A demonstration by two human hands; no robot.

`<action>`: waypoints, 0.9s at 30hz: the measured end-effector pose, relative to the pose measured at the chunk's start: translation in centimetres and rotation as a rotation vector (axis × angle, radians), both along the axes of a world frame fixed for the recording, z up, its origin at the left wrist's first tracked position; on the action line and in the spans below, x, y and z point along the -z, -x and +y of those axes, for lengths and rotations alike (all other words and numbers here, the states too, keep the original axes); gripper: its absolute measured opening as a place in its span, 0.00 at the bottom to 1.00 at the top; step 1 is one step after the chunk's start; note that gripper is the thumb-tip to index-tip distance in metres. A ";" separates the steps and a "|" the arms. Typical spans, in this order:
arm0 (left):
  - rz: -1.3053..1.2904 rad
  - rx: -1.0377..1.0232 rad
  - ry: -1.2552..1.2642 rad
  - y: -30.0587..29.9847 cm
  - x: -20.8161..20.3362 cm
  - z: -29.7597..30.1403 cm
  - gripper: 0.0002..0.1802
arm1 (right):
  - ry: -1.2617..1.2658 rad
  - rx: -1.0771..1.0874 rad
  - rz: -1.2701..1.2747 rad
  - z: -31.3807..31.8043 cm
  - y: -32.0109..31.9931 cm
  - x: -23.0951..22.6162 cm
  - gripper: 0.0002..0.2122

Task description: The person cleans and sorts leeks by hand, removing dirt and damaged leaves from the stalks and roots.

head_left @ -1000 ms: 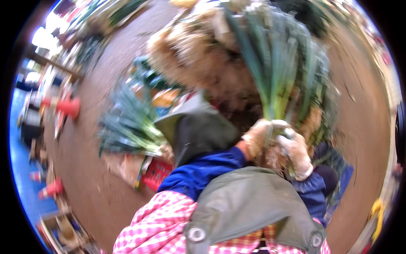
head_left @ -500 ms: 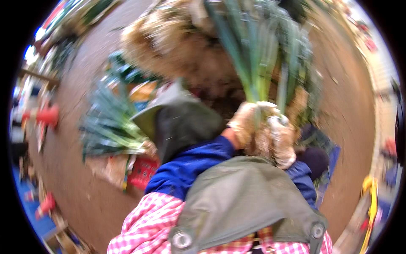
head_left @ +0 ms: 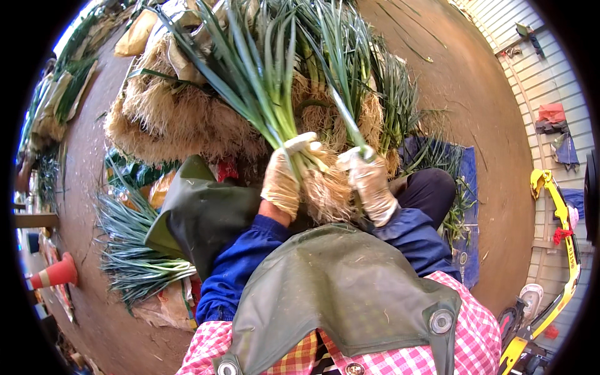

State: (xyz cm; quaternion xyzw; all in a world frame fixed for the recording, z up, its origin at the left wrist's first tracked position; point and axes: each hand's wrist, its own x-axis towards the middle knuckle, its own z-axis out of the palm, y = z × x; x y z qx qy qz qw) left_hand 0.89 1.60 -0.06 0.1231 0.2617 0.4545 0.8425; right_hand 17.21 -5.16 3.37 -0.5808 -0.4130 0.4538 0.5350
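Note:
My left hand [head_left: 284, 178], in a dirty pale glove, is closed round a bunch of green onions [head_left: 275, 112]. Their dark green leaves fan away from me, and the shaggy pale roots [head_left: 328, 194] hang between my hands. In the same kind of glove, my right hand [head_left: 373, 184] grips a single green onion stalk [head_left: 349, 119] beside the bunch. The lower end of that stalk is mostly hidden by the fingers. An olive-green apron [head_left: 337, 281] covers my lap just below both hands.
A big heap of green onions with matted roots [head_left: 181, 115] lies ahead, with loose leafy ones [head_left: 397, 94] at its right. Another bundle [head_left: 137, 231] rests on sacking at my left. A blue sheet [head_left: 469, 219], an orange cone [head_left: 59, 272] and a yellow metal frame [head_left: 572, 256] stand farther out.
The view has shifted, so the heap sits more to the left. My hands, close together before, are now apart, with the roots showing between them and a single stalk in the right.

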 end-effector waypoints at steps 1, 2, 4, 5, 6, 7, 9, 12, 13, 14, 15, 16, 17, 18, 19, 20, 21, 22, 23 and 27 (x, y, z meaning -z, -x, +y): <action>-0.035 -0.060 -0.012 0.6 -0.2 0.2 0.17 | 0.024 0.043 0.148 -0.3 -1.2 -1.6 0.05; -0.015 -0.055 -0.087 1.5 0.4 0.7 0.18 | -0.030 0.023 0.238 -0.3 -3.4 -1.1 0.06; 0.072 0.028 -0.106 1.7 0.6 0.8 0.19 | 0.058 0.107 0.180 0.2 -8.0 0.4 0.05; 0.166 0.035 -0.100 1.8 0.0 0.6 0.19 | 0.214 0.175 0.057 0.9 -8.8 0.0 0.06; 0.155 0.025 -0.091 1.6 0.0 0.6 0.19 | 0.340 0.170 -0.062 1.5 -8.8 0.2 0.08; 0.148 0.010 -0.081 1.7 0.1 0.5 0.18 | 0.467 0.158 -0.180 2.3 -7.7 0.0 0.11; 0.140 0.035 -0.082 0.8 0.0 0.5 0.18 | 0.583 0.044 -0.595 3.8 -8.3 2.9 0.23; 0.134 0.045 -0.069 1.0 0.9 1.0 0.16 | 0.672 -0.017 -0.962 6.7 -5.5 3.0 0.27; 0.130 0.053 -0.072 0.6 0.9 1.1 0.17 | 0.591 -0.052 -1.037 7.1 -5.7 4.1 0.28; 0.117 0.080 -0.092 0.5 0.9 1.1 0.17 | 0.602 -0.064 -1.130 8.1 -6.2 4.5 0.23; 0.104 0.108 -0.112 0.4 0.9 1.0 0.18 | 0.546 -0.026 -0.930 8.1 -7.1 4.7 0.22; 0.118 0.075 -0.137 0.5 0.4 0.6 0.19 | 0.481 0.000 -0.733 8.5 -7.3 4.1 0.21; 0.155 0.092 -0.129 0.6 -0.2 0.3 0.18 | 0.423 0.019 -0.541 8.7 -7.1 3.0 0.20; 0.118 0.135 -0.125 0.7 -0.8 0.2 0.19 | 0.213 -0.013 -0.166 9.1 -6.9 2.0 0.15; 0.090 0.168 -0.112 1.4 -1.4 -0.2 0.20 | 0.210 -0.102 -0.075 9.7 -5.5 -1.3 0.12; 0.099 0.099 -0.023 1.2 -0.5 -0.5 0.22 | 0.208 -0.192 -0.017 10.6 -4.4 -3.1 0.11; 0.122 0.008 0.022 -0.2 -3.0 -1.2 0.20 | 0.212 -0.249 0.036 11.5 -4.8 -3.9 0.11; 0.085 0.109 -0.006 -0.4 -2.1 -1.1 0.19 | 0.163 -0.249 0.087 12.2 -4.4 -4.6 0.11; 0.051 0.201 -0.030 -0.4 -1.3 -0.8 0.18 | 0.117 -0.257 0.139 13.0 -3.9 -4.8 0.11; 0.134 0.143 0.010 -1.3 -2.9 -1.5 0.16 | -0.088 -0.293 0.115 15.5 -3.3 -4.0 0.14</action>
